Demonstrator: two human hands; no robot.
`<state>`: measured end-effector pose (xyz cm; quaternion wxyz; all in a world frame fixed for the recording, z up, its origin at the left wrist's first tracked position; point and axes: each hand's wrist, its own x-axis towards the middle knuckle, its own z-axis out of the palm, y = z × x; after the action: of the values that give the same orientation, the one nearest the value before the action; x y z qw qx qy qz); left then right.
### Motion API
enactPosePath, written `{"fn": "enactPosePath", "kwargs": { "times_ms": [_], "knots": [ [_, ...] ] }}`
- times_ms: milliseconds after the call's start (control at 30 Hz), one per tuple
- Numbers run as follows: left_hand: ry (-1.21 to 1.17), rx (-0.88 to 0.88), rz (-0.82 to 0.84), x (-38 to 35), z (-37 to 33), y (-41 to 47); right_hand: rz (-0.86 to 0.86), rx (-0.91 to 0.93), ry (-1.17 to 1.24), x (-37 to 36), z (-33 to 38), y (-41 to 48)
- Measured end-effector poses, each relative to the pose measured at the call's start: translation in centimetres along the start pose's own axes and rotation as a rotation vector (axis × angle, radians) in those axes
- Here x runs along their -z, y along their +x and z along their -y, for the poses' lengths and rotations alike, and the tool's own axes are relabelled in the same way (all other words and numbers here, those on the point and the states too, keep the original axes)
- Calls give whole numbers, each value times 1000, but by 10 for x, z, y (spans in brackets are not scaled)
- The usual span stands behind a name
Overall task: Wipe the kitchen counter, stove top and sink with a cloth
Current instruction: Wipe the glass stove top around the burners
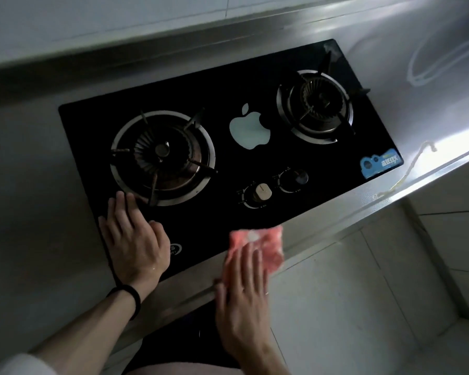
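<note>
Cloth under flat right hand, left hand flat on stove top.

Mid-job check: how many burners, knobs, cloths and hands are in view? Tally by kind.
Burners: 2 (left burner, right burner)
Knobs: 2 (beige knob, dark knob)
Cloths: 1 (pink cloth)
Hands: 2 (left hand, right hand)
Total: 7

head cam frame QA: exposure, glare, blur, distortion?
Head view: underexposed overall, and the left of the counter is murky. Head view: glare blows out the counter's right front strip. Head view: the cloth and right hand are smeared, while the left hand and stove top look sharp. Head view: the counter's straight edges bow, which is wide-angle distortion.
</note>
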<state>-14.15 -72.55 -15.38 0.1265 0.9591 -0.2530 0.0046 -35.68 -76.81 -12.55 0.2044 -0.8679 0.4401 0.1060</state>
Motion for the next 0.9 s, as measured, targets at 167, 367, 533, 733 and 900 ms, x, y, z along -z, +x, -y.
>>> {"fn": "enactPosePath", "kwargs": {
  "times_ms": [167,367,533,733,900],
  "knots": [
    [-34,-7,11,0,2,0,8,134,-60,-7,-2,-14],
    [-74,4,69,5,1,1,17,-16,-35,31,-81,36],
    [-285,140,80,19,-11,2,-24,-52,-37,78,-169,81],
    [-384,151,43,21,-96,-57,-30,143,-10,93,-198,83],
    [-344,-97,154,-4,-166,-57,-14,440,-9,91,-179,78]
  ]
}}
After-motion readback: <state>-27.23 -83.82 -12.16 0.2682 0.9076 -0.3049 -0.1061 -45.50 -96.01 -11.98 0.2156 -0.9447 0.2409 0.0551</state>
